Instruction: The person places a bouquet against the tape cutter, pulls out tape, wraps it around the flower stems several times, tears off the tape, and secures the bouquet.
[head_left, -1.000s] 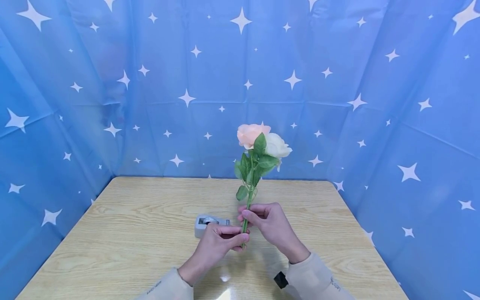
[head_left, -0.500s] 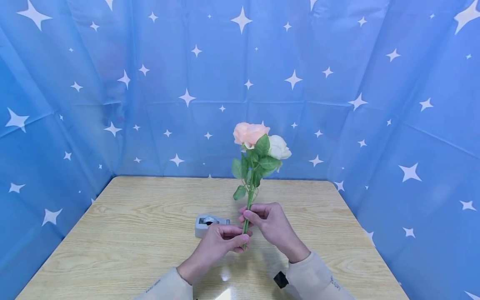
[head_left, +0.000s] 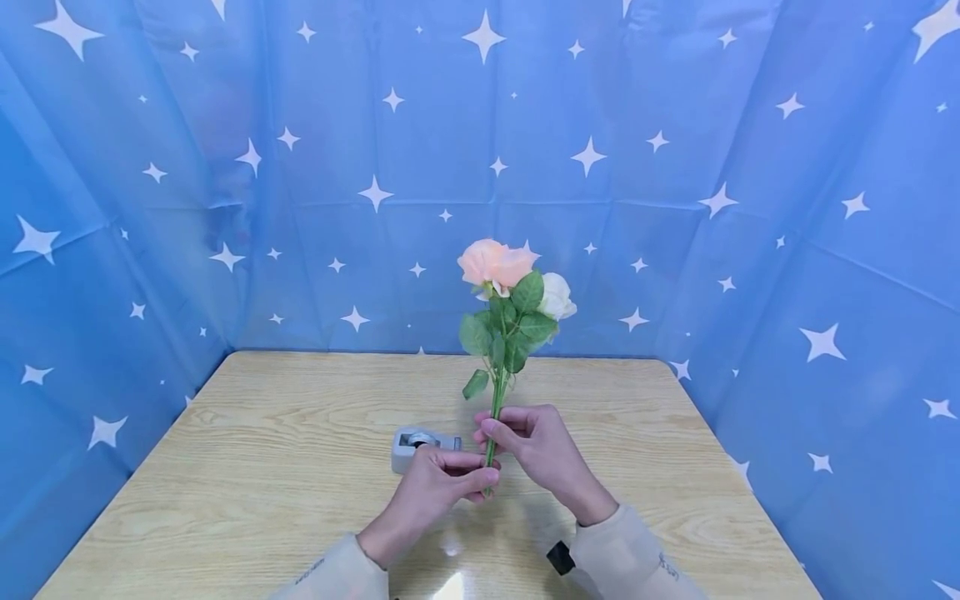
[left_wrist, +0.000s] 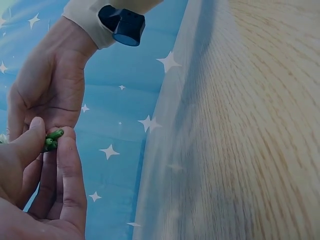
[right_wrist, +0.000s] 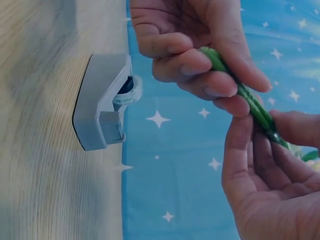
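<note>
A small bunch of roses stands upright above the table, slightly tilted. It has a pink rose (head_left: 497,262), a white rose (head_left: 557,297) behind on the right, and green leaves (head_left: 476,333). My left hand (head_left: 435,487) pinches the bottom of the green stems between thumb and fingers. Just above it, my right hand (head_left: 543,454) pinches the same stems (right_wrist: 256,110). In the left wrist view the cut stem ends (left_wrist: 52,141) poke out past the left fingertips. A glossy patch shows on the stems between the hands in the right wrist view.
A grey tape dispenser (head_left: 405,450) with a roll of clear tape (right_wrist: 129,92) stands on the wood-grain table (head_left: 262,450), just behind my left hand. A blue curtain (head_left: 435,150) with white stars surrounds the table's back and sides.
The rose heads have turned and shifted a little left, the pink one now further from the white. Both hands stay in nearly the same place on the stems.
</note>
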